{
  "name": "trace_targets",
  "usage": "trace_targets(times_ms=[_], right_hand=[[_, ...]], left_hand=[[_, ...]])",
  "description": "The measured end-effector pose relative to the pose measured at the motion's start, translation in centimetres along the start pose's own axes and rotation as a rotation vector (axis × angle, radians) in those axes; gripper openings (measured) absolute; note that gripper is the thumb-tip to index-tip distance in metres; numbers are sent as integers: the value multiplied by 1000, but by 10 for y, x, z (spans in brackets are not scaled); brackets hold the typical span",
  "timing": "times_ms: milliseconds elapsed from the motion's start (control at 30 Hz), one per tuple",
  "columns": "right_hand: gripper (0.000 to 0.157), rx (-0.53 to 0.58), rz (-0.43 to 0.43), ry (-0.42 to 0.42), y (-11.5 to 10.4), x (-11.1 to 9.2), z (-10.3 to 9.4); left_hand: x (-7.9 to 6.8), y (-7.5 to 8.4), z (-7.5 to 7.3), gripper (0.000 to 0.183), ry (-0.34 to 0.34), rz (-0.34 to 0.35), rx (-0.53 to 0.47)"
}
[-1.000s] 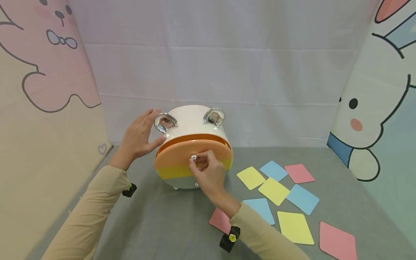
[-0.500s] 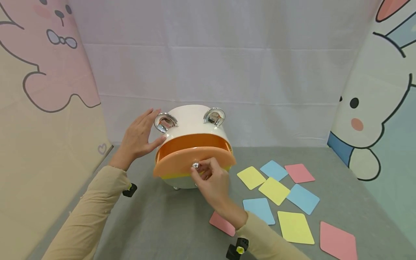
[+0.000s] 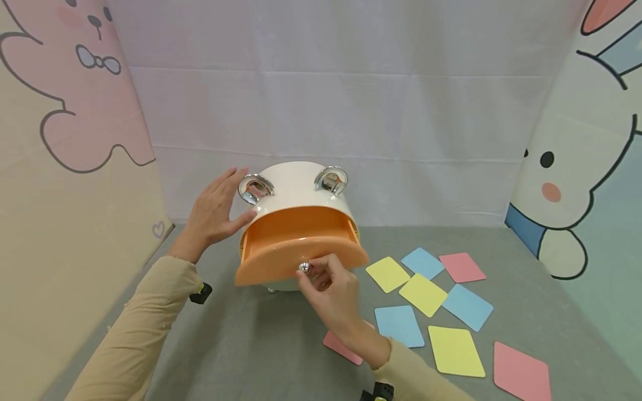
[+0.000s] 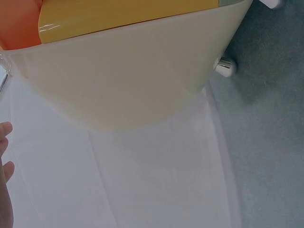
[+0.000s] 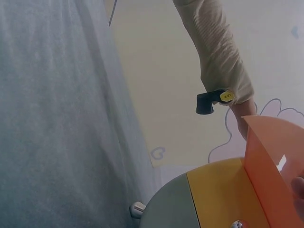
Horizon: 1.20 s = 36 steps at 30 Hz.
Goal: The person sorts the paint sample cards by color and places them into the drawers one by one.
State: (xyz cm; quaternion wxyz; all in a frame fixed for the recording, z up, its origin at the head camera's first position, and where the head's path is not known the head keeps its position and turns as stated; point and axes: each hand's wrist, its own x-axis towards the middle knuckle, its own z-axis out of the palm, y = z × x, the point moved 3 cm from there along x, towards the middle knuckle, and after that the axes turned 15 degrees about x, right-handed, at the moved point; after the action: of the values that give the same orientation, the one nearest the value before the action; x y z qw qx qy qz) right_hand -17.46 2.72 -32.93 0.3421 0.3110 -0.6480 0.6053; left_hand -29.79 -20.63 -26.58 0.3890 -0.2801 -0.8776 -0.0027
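Observation:
A small rounded white cabinet (image 3: 296, 184) with two silver ear-like loops on top stands on the grey table. Its orange top drawer (image 3: 271, 259) is pulled out toward me, and the part of its inside that shows is bare. My right hand (image 3: 333, 289) pinches the drawer's silver knob (image 3: 304, 268) between thumb and fingers. My left hand (image 3: 213, 214) rests with extended fingers at the cabinet's upper left side, thumb at the front rim. In the right wrist view a yellow drawer (image 5: 221, 190) beneath the orange one sits flush in the body.
Several square paper cards lie on the table to the right, among them a yellow card (image 3: 456, 351), a blue card (image 3: 467, 307) and a pink card (image 3: 521, 370). Another pink card (image 3: 341, 346) is partly under my right forearm. A white curtain (image 3: 331, 111) hangs behind.
The orange drawer has slid out toward me from barely ajar, its knob still pinched by my right hand, which has moved nearer. My left hand has stayed in place.

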Motion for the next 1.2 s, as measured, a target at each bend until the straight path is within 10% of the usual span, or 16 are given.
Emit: trace_targets(times_ms=[1200], right_hand=[[29, 23, -25, -102, -6, -9, -16]], left_hand=[[0, 0, 0, 84, 22, 9, -8]])
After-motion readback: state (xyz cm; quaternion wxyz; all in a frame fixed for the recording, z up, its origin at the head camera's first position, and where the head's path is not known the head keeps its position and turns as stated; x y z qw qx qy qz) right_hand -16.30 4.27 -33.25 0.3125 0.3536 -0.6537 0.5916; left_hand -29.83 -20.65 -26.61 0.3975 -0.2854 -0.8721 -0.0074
